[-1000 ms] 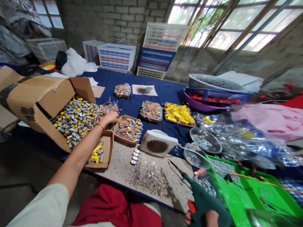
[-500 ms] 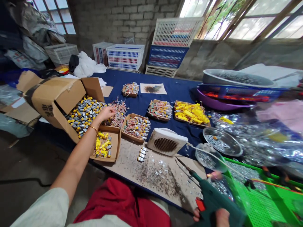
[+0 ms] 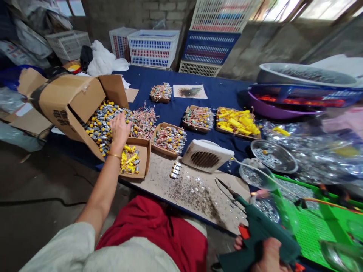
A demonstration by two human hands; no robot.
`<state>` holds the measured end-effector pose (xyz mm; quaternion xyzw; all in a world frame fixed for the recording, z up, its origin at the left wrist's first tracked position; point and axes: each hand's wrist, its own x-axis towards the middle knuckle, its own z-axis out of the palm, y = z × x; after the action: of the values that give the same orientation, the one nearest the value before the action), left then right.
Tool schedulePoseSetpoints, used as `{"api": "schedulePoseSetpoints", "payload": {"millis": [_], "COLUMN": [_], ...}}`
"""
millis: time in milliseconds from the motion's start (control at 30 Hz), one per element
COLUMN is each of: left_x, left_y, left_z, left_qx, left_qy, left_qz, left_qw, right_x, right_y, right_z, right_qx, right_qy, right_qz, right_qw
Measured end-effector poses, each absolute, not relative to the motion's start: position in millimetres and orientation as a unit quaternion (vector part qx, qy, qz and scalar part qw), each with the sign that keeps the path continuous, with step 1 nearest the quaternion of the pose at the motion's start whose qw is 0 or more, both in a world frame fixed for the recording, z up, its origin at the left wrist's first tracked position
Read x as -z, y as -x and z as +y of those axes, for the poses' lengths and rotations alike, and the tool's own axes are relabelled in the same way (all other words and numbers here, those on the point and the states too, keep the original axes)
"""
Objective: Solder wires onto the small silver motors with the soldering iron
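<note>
Small grey-and-yellow motors spill from a tipped cardboard box at the left. My left hand rests on the right side of this pile, its fingers apart, with nothing visibly gripped. In my right hand is a dark green soldering gun with an orange trigger, its tip over the cardboard work board. Several motors stand in a row on that board, left of a white vent fan. A shallow carton below my left hand holds yellow wrapped motors.
Wired motors fill cartons mid-table, and yellow parts fill another. A steel bowl, a plastic bowl and a green tray hold metal pieces at right. Stacked basins stand behind; crates line the wall.
My left hand has moved left from the loose wired motors onto the pile at the box, and its fingers have spread. The view has tilted down. My right hand still holds the soldering gun.
</note>
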<state>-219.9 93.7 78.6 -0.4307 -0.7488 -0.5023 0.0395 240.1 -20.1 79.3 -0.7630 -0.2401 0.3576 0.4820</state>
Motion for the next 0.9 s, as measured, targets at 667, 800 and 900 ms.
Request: {"api": "schedulePoseSetpoints", "payload": {"millis": [667,800,900], "left_x": [-67.7,-89.5,-111.8], "left_y": [207.5,207.2,195.7], "left_z": [29.8,24.2,21.5], "left_qx": [0.153,0.225,0.33], "left_qy": [0.619,0.594,0.561], "left_qz": [-0.77,-0.77,-0.747], "left_qw": [-0.02,-0.062,-0.136], "right_x": [-75.4,-66.4,-62.0], "right_y": [-231.5,-236.3,-239.5], "right_z": [-23.9,-25.1,-27.8], "right_qx": [-0.358,-0.364,-0.363], "right_qy": [0.712,0.704,0.691], "right_qz": [-0.206,-0.221,-0.233], "right_qw": [0.568,0.569,0.58]}}
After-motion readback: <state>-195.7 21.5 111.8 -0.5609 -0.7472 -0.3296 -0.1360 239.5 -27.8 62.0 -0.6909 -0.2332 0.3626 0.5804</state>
